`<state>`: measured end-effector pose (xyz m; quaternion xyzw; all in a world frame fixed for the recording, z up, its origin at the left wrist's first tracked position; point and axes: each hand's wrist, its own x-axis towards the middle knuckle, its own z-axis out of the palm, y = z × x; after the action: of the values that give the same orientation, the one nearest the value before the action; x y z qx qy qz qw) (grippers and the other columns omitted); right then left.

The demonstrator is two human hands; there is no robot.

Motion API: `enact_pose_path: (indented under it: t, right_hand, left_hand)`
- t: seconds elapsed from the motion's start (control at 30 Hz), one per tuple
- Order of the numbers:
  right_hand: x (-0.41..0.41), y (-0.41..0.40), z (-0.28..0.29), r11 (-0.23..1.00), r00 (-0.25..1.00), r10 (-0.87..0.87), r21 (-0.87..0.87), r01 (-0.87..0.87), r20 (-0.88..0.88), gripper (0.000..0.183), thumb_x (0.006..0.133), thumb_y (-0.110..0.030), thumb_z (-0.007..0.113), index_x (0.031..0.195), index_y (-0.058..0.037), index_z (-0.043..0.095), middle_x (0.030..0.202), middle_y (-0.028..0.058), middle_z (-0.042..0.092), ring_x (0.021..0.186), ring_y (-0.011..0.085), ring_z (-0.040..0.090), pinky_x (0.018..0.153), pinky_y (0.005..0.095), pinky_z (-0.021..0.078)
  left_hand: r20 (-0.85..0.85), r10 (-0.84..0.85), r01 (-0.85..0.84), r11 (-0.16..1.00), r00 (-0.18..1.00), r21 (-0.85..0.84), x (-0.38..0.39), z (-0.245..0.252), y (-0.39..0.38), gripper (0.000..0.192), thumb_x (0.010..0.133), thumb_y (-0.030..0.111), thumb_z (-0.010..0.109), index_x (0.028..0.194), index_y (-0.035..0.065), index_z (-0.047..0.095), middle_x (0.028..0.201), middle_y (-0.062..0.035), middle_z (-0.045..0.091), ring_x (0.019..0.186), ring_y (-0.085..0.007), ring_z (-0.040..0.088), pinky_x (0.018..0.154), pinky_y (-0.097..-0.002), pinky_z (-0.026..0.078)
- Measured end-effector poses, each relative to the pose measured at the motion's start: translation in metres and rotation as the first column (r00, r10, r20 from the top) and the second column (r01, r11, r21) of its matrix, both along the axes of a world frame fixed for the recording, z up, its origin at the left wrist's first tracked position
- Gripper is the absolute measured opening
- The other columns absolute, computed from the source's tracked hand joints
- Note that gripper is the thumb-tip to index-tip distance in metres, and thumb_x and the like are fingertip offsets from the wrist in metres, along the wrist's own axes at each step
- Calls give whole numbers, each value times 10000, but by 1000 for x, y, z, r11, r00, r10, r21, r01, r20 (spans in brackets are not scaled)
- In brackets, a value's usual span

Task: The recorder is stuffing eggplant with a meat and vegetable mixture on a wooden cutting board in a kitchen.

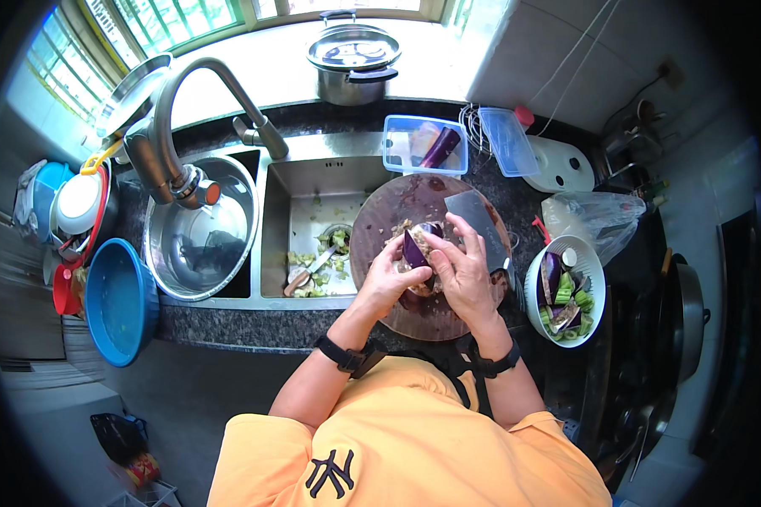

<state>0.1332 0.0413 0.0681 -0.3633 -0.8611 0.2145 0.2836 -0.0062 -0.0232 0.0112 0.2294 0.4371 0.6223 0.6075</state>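
My left hand [387, 277] grips a piece of purple eggplant [415, 251] above a round wooden chopping board [380, 209]. Against the piece's right side rest the fingers of my right hand [461, 269], with minced filling around it. More of that mince lies on the board, partly hidden by my hands. A cleaver blade [475, 218] lies flat at the board's right side, its handle end partly hidden. To the right, a white basket [598, 272] holds eggplant pieces and cut green vegetable. Behind the board, a clear plastic container [390, 144] holds a length of eggplant [441, 147].
Left of the board is a steel sink [317, 190] with green scraps and a knife [311, 271]. A steel basin [248, 241] sits under the faucet [212, 66]; a blue basin [117, 304] overhangs the counter edge. A plastic bag [599, 215] and a wok [690, 317] are at right.
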Motion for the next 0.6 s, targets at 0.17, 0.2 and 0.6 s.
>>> enact_pose_path:
  t: [0.17, 0.2, 0.6]
  right_hand:
    - [8, -4, -9, 987, 989, -9, -161, -15, -147, 275, 931, -258, 576, 1185, -211, 672, 1359, 132, 458, 1189, 319, 450, 1013, 420, 370]
    - [6, -4, -14, 998, 998, 33, -42, -35, -55, 309, 950, -334, 533, 1213, -230, 656, 1376, 135, 447, 1209, 334, 432, 1025, 422, 358]
    - [10, -6, -24, 959, 946, -57, -281, -38, -320, 504, 994, -417, 424, 1397, -116, 460, 1443, 165, 398, 1311, 335, 396, 1044, 426, 361]
  left_hand:
    - [129, -30, 30, 1000, 991, 3, -6, 5, 5, 621, 807, 51, 696, 1358, 8, 412, 1211, -78, 561, 1087, -170, 554, 943, -314, 458]
    - [140, -51, 49, 999, 989, 19, -8, 1, 5, 608, 811, 68, 693, 1352, 11, 422, 1215, -77, 560, 1084, -170, 554, 940, -317, 458]
    - [566, -58, 100, 994, 822, -43, -8, 0, 11, 342, 964, 294, 542, 1230, 81, 553, 1128, -62, 637, 1028, -174, 624, 903, -349, 514]
